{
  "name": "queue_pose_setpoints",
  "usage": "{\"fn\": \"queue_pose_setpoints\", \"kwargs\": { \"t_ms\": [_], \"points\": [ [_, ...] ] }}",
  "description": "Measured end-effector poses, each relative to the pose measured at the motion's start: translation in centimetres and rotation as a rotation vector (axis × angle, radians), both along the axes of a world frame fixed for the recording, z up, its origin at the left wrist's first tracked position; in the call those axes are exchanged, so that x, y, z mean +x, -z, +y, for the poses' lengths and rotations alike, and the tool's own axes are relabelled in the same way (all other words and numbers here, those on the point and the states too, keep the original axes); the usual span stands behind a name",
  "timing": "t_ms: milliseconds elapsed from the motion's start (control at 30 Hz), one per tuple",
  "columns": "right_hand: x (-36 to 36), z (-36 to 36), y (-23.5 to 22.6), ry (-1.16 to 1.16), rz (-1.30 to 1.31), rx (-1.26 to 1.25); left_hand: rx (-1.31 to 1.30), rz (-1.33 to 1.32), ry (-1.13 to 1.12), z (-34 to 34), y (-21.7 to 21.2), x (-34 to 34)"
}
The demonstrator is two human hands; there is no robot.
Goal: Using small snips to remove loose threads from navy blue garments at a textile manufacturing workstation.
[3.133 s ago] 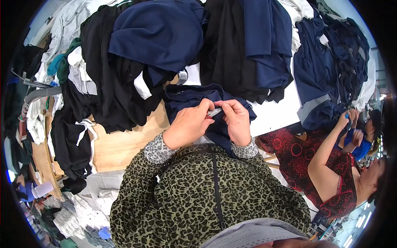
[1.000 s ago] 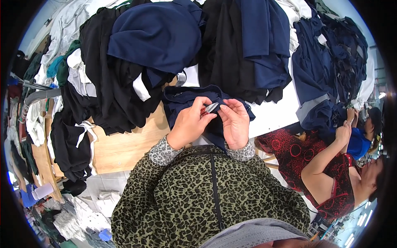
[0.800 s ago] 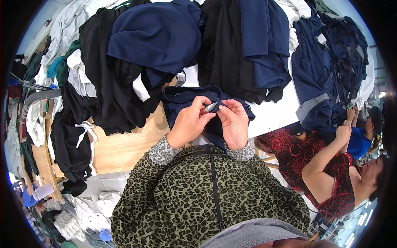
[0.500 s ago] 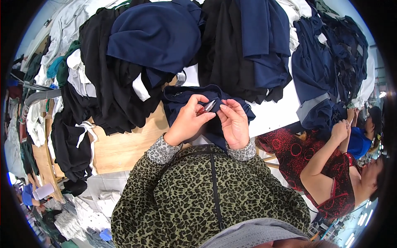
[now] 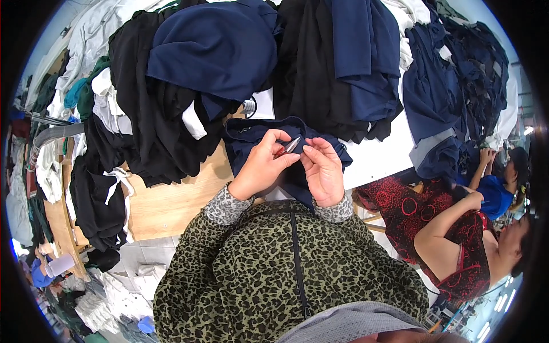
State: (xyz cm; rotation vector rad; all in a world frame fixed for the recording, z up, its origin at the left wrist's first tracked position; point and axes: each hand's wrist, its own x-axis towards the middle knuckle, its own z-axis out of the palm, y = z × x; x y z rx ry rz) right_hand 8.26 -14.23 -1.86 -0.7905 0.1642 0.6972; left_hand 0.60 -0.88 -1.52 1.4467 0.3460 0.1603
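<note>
Navy garment mostly hidden beneath both hands, snips half-covered.

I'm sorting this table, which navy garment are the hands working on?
The small navy garment at the table's near edge, under both hands; the other navy garments sit heaped farther back, untouched.

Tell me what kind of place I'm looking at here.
Probably a garment workshop's finishing table. Heaps of dark garments cover the wooden table, the left hand holds small thread snips over a navy garment, and another person works alongside.
</note>
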Motion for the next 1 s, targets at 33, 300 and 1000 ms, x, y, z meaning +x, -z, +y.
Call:
{"fn": "queue_pose_setpoints", "kwargs": {
  "t_ms": [33, 300, 1000],
  "points": [
    [0.0, 0.0, 0.0, -0.001, 0.001, 0.0, -0.008, 0.012, 0.005, 0.0, 0.0, 0.0],
    [0.0, -0.1, 0.0, -0.011, -0.009, 0.003, -0.236, 0.072, 0.0, 1.1, -1.2, -0.3],
    [-0.1, 0.1, 0.1, -0.001, -0.011, -0.018, 0.248, -0.033, -0.044, -0.4, -0.1, -0.4]
  ]
}}
